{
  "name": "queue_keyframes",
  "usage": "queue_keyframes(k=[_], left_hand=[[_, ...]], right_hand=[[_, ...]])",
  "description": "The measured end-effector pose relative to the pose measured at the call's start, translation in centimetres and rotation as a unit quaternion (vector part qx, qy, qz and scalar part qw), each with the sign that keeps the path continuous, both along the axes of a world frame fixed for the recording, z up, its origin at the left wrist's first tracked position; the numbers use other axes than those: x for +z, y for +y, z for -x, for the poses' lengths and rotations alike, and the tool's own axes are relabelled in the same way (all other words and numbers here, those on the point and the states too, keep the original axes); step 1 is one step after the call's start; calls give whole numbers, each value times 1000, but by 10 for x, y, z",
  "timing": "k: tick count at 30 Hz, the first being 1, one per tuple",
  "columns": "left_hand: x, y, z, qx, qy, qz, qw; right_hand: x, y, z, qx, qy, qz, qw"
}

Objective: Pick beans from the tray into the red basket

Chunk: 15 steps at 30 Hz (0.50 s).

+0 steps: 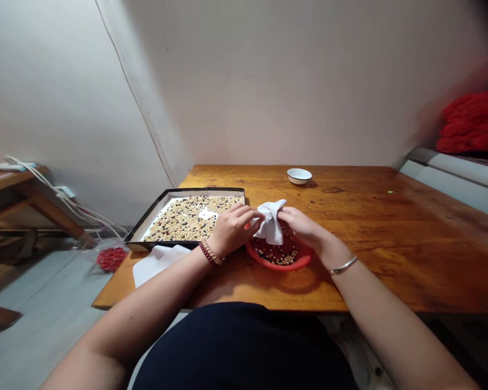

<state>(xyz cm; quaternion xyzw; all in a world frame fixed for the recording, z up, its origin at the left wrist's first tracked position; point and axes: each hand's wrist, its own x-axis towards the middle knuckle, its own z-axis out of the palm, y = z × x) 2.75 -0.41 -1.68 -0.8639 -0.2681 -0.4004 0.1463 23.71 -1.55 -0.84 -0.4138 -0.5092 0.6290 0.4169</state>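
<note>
My left hand (232,228) and my right hand (302,226) both pinch a white cloth or paper (270,221), held bunched just above a red bowl (279,264). The bowl sits on the wooden table (370,238) right in front of me and holds mixed pale and dark beans. Left of the bowl lies a shallow dark-rimmed tray (154,213) spread with many more mixed beans and a small white scrap. A beaded bracelet is on my left wrist and a silver bangle on my right.
A small white bowl (299,175) stands near the table's far edge. A white sheet (154,262) lies at the front left corner. Left of the table are a low wooden bench (12,187) with cables and a red mesh bag (111,258) on the floor. Red fabric (474,122) is at the right.
</note>
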Motion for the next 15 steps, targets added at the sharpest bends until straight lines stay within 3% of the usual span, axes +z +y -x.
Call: queue_keyframes(k=[5,10,15], left_hand=[[1,-3,-1,-4,22,-12,1000],[-1,-2,-1,38,42,7,998],[0,-2,0,23,38,6,999]], right_hand=[[0,0,-1,11,-43,-26,999],[-3,2,-2,5,19,-1,1000],[-2,4,-3,-25,0,-1,1000]])
